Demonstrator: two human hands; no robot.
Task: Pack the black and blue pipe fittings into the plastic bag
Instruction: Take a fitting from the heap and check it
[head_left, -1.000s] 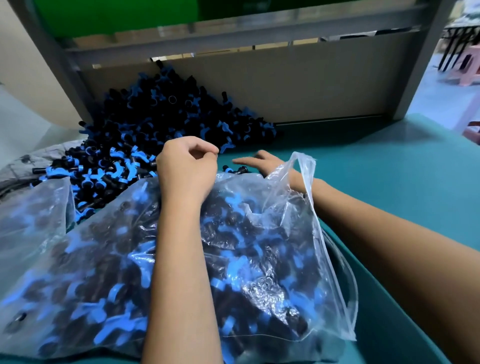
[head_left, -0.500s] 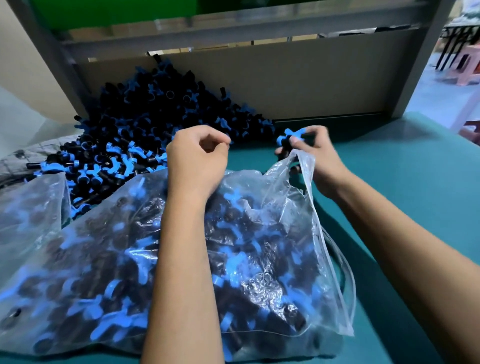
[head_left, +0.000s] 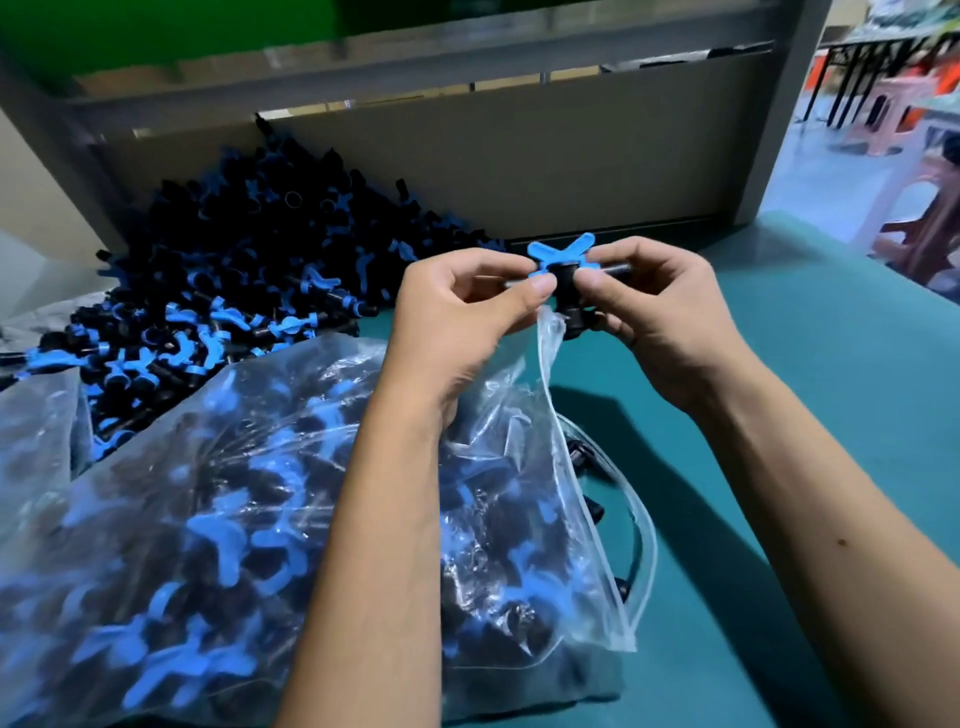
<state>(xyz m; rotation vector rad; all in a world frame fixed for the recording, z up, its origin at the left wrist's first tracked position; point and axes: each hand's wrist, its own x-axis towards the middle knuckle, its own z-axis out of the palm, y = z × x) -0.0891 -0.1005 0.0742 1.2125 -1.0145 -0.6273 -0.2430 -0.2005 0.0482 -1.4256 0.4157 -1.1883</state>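
Head view: a teal table (head_left: 810, 395) fills the right and lower part of the frame, backed by a grey frame with a beige panel (head_left: 571, 156) across the top. A large plastic bag (head_left: 171, 519), clear and already packed with black and blue pipe fittings, lies across the lower left and centre, its open mouth edge rising toward the middle of the frame. A second bag (head_left: 36, 426) shows at the left edge. In the upper left, a loose pile of fittings (head_left: 249, 280) is heaped against the panel and spills down to the bag. Both forearms reach up from the bottom edge, the left one crossing over the bag. The left hand (head_left: 457, 317) has its fingers curled, thumb and forefinger pinching one end of a single fitting (head_left: 563, 273) and, it seems, the bag's upper edge below it. The right hand (head_left: 670, 317) pinches the other end of that fitting. The fitting is held above the bag's mouth, at upper centre, its blue winged handle pointing up. Pink stools (head_left: 883, 119) stand blurred at the upper right.
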